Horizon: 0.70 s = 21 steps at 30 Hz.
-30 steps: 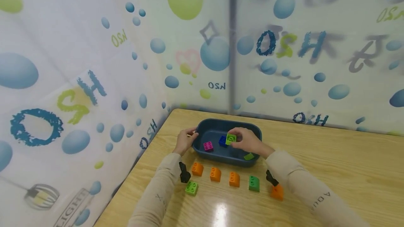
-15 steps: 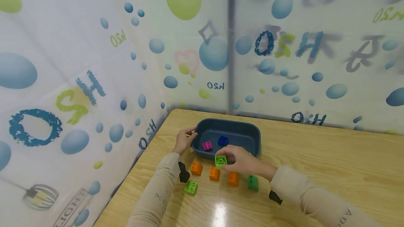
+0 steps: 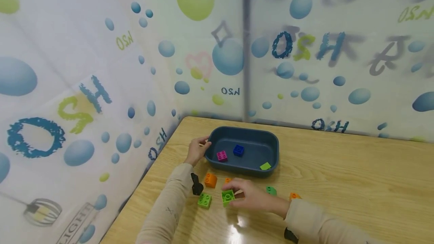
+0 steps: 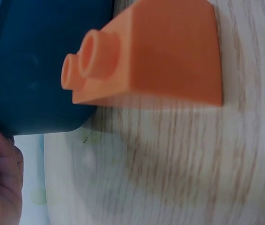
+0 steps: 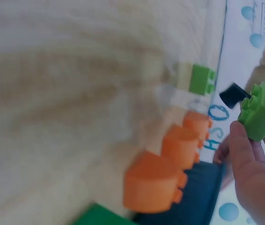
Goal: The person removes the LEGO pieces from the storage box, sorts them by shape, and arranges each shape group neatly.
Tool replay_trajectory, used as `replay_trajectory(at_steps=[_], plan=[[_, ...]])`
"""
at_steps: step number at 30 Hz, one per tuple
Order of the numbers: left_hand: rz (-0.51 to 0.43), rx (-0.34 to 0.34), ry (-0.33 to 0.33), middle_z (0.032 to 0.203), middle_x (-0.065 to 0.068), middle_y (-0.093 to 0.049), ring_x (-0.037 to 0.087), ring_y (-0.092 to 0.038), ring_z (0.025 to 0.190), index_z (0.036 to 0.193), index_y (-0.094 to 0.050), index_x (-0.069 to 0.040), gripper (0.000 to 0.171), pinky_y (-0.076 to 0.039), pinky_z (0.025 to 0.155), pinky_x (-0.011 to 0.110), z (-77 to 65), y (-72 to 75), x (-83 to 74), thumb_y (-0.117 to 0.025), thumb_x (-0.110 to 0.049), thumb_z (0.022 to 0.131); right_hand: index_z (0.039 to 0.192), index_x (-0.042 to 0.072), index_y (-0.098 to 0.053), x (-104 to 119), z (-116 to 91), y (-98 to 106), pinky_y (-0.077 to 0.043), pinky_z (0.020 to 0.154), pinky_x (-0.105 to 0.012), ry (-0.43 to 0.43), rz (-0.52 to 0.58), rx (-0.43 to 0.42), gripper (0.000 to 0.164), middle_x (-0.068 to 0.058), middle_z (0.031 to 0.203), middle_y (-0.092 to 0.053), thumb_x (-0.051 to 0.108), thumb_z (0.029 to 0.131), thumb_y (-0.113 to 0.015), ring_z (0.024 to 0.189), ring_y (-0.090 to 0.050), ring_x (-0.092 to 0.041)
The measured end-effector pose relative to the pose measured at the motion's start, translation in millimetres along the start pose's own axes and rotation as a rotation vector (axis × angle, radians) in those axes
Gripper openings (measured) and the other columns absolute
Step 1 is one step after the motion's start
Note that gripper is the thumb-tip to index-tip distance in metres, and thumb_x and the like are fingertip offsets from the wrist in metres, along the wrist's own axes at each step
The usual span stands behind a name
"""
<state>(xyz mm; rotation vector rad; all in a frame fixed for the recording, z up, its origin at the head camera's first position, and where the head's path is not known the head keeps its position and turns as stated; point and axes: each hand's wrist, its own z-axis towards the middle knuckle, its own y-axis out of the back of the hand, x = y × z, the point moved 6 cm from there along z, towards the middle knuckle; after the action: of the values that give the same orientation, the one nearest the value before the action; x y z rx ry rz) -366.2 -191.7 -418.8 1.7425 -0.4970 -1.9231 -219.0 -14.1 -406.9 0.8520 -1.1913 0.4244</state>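
"What's the biggest thing there?"

"A pale wooden table (image 3: 339, 176), then the dark blue tray (image 3: 237, 168) standing on it, rectangular with rounded corners."

"And the hands?"

"The left hand (image 3: 196, 151) is at the tray's nine o'clock, thumb and fingers clamped on its rim. The right hand (image 3: 252, 195) is out past the tray's six o'clock, pinching a lime block (image 3: 228, 197)."

"How does that block look?"

"Bright green, squarish, turned over: its hollow underside faces the head camera, a round tube in the middle. The right wrist view shows studs on the opposite face."

"What surrounds it?"

"An orange block (image 3: 210, 180) with a curved slope, between ten and eleven; a studded light-green block (image 3: 205, 201) at nine; a dark green block (image 3: 271, 190) at three, partly hidden."

"Inside the tray?"

"A blue block (image 3: 238, 150) near the middle, a pink block (image 3: 222, 156) towards nine, and a flat-looking lime piece (image 3: 265, 166) at four."
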Motion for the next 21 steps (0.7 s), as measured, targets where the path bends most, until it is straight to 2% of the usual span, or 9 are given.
replay_trajectory(at_steps=[5, 9, 21], plan=[[0.008, 0.005, -0.024, 0.086, 0.013, -0.056, 0.021, -0.053, 0.075, 0.115, -0.06, -0.003, 0.031, -0.046, 0.052, 0.024, 0.6, 0.0, -1.1, -0.059, -0.009, 0.085, 0.117, -0.006, -0.051, -16.0, -2.6, -12.9, -0.045, 0.079, -0.021, -0.063, 0.045, 0.013, 0.039, -0.018, 0.116, -0.052, 0.005, 0.08, -0.061, 0.098, -0.052, -0.017], [0.006, 0.007, -0.013, 0.088, 0.013, -0.056, 0.022, -0.053, 0.079, 0.115, -0.06, -0.004, 0.031, -0.046, 0.055, 0.024, 0.6, -0.5, -0.6, -0.059, -0.01, 0.085, 0.115, -0.006, -0.052, -24.8, -4.3, -17.7, -0.045, 0.078, -0.02, -0.092, 0.05, 0.006, 0.04, -0.018, 0.114, -0.053, 0.005, 0.079, -0.063, 0.097, -0.052, -0.016], [0.002, -0.001, 0.004, 0.088, 0.012, -0.056, 0.02, -0.052, 0.076, 0.116, -0.06, -0.005, 0.031, -0.044, 0.054, 0.022, 0.8, -0.1, -0.3, -0.059, -0.01, 0.085, 0.107, -0.003, -0.057, -31.7, -5.8, -18.7, -0.046, 0.074, -0.018, -0.142, -0.091, -0.041, 0.04, -0.01, 0.101, -0.061, 0.008, 0.071, -0.072, 0.088, -0.056, -0.009]])
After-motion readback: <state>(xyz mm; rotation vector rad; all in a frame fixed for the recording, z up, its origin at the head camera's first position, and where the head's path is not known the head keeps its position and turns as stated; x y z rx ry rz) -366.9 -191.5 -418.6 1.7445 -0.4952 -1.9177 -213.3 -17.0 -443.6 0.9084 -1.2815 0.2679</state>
